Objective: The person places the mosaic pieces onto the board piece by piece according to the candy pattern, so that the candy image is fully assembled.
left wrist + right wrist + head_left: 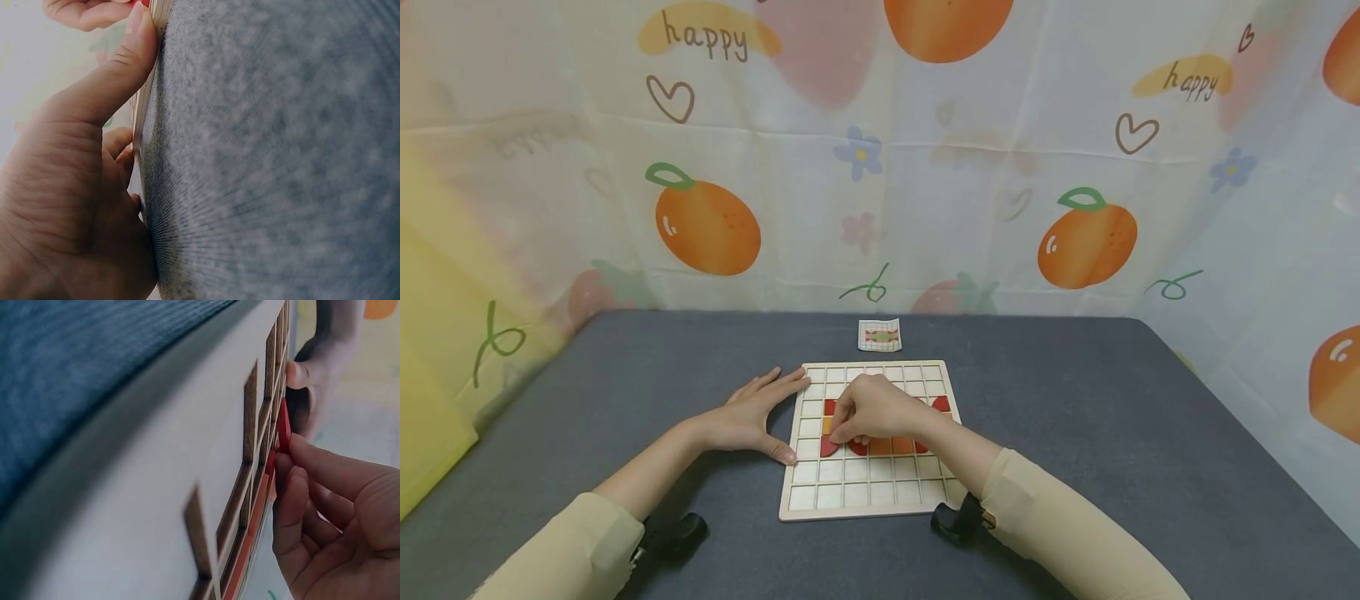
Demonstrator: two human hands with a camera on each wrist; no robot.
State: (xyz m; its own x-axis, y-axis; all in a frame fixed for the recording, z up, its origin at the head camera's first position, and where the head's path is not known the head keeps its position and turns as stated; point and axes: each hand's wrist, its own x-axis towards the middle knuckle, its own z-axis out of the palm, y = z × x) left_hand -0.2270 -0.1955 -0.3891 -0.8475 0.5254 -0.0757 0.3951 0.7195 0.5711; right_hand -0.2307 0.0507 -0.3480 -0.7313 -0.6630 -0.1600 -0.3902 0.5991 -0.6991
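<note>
A pale wooden grid board [850,514] lies on the dark grey table, with red, orange and yellow tiles set in several of its cells. My left hand [741,421] rests at the board's left edge, thumb and fingers spread; in the left wrist view its thumb lies against the rim. Over the board's middle, my right hand [876,408] pinches a red tile [284,425] between thumb and fingertips, tilted up from the grid in the right wrist view. Orange tiles [891,447] lie partly beneath this hand, which hides some middle cells. Another red tile [941,404] sits near the right side.
Behind the board, a small card [880,335] printed with a coloured grid pattern lies on the table [1060,400]. A fruit-printed cloth [970,183] hangs along the table's back and sides. Black wrist gear [957,522] sits beneath the right sleeve, close to the board's front corner.
</note>
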